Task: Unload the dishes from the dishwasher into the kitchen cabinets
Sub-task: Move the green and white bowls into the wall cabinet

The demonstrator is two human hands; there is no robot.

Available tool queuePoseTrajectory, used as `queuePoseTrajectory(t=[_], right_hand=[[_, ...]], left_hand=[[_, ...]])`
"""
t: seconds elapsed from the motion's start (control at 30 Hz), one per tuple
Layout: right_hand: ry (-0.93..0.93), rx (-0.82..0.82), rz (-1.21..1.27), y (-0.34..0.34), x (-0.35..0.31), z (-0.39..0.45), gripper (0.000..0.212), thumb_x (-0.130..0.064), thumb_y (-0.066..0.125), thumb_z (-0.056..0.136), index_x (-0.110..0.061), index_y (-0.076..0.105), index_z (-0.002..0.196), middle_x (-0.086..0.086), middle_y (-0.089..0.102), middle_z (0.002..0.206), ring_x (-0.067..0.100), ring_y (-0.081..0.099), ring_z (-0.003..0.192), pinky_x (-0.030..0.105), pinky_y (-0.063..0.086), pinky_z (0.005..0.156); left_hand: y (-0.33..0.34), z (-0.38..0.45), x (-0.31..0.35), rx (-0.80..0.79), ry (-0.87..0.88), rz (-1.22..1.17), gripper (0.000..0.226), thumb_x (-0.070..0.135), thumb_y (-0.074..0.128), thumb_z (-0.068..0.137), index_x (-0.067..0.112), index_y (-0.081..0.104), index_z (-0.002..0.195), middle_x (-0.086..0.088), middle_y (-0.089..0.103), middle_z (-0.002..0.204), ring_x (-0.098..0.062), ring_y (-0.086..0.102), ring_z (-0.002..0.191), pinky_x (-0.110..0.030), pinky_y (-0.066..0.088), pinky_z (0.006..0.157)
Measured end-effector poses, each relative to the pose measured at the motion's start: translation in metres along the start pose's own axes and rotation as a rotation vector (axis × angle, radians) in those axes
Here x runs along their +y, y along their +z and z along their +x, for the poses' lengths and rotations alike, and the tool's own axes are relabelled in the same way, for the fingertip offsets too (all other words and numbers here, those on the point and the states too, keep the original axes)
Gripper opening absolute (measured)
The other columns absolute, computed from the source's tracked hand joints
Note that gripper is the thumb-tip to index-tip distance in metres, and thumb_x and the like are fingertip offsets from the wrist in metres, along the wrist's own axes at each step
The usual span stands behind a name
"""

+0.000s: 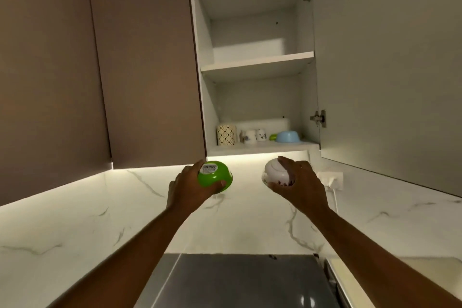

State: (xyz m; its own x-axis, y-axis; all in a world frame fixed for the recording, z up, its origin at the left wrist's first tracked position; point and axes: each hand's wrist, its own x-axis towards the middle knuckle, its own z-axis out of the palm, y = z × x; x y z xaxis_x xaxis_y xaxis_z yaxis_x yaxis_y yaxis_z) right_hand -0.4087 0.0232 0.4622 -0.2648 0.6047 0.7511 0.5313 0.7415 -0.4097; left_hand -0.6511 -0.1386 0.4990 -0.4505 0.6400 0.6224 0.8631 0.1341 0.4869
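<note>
green plastic bowl point(216, 177), turned base-up with a barcode sticker point(209, 168) on its bottom, sits in the left hand point(187, 189), fingers and thumb curled around its sides. the right hand point(301, 184) grips a white bowl point(276, 172), also upside down, fingers wrapped over its base and thumb under the patterned rim. both bowls are held up in the air just below the open cabinet point(257, 62).

the cabinet's lower shelf point(262, 146) holds a patterned canister point(226, 134) at the left, two white floral cups point(253, 135) beside it, then a small green item point(273, 136) touching an inverted blue bowl point(288, 137) at the right. the upper shelf point(257, 61) shows nothing from this low angle.

the cabinet door point(387, 70) hangs open at the right, above the right hand. closed brown doors point(147, 70) stand to the left. a lit marble backsplash point(125, 195) carries a white wall socket point(331, 179) with a cord, just beside the right hand. a dark glossy surface point(237, 280) lies below the forearms.
</note>
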Motion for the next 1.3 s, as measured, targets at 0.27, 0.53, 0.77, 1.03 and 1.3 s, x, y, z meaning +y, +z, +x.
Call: queuePoseTrajectory(t=[0.27, 0.53, 0.77, 1.03, 1.3], right_hand=[[-0.013, 0.080, 0.000, 0.007, 0.041, 0.128, 0.079, -0.065, 0.073, 0.072, -0.037, 0.043, 0.140, 0.003, 0.052, 0.131, 0.022, 0.058, 0.111, 0.034, 0.051, 0.082], [0.082, 0.032, -0.009, 0.026, 0.086, 0.204, 0.071, -0.060, 0.078, 0.069, -0.031, 0.048, 0.127, 0.003, 0.059, 0.115, 0.016, 0.055, 0.087, 0.028, 0.042, 0.069], [0.137, -0.070, -0.015, 0.050, 0.119, 0.236, 0.090, -0.081, 0.067, 0.048, -0.033, 0.053, 0.121, 0.000, 0.063, 0.107, 0.019, 0.062, 0.092, 0.034, 0.055, 0.072], [0.094, -0.042, 0.018, 0.075, 0.126, 0.249, 0.083, -0.088, 0.061, 0.046, -0.040, 0.053, 0.113, -0.005, 0.058, 0.099, 0.014, 0.060, 0.085, 0.033, 0.057, 0.071], [0.006, -0.040, -0.130, 0.080, 0.127, 0.245, 0.077, -0.089, 0.060, 0.056, -0.041, 0.050, 0.115, -0.008, 0.054, 0.096, 0.009, 0.058, 0.080, 0.029, 0.053, 0.067]], left_hand=[[0.042, 0.134, 0.047, 0.051, 0.024, 0.004, 0.102, 0.089, 0.054, 0.051, 0.036, 0.048, 0.138, 0.001, 0.060, 0.130, -0.024, 0.059, 0.116, -0.046, 0.047, 0.099], [0.095, 0.207, 0.066, -0.032, -0.008, 0.036, 0.103, 0.089, 0.056, 0.049, 0.036, 0.050, 0.137, 0.003, 0.059, 0.133, -0.022, 0.058, 0.117, -0.043, 0.047, 0.100], [0.143, 0.248, 0.068, -0.127, -0.011, 0.060, 0.093, 0.080, 0.067, 0.064, 0.033, 0.047, 0.141, 0.001, 0.055, 0.141, -0.023, 0.054, 0.123, -0.037, 0.043, 0.103], [0.189, 0.272, 0.051, -0.199, 0.028, 0.037, 0.097, 0.083, 0.063, 0.059, 0.033, 0.048, 0.141, 0.001, 0.056, 0.138, -0.022, 0.055, 0.121, -0.039, 0.048, 0.099], [0.205, 0.280, 0.035, -0.177, 0.021, 0.043, 0.107, 0.097, 0.043, 0.046, 0.038, 0.050, 0.135, 0.002, 0.056, 0.135, -0.022, 0.055, 0.122, -0.043, 0.043, 0.103]])
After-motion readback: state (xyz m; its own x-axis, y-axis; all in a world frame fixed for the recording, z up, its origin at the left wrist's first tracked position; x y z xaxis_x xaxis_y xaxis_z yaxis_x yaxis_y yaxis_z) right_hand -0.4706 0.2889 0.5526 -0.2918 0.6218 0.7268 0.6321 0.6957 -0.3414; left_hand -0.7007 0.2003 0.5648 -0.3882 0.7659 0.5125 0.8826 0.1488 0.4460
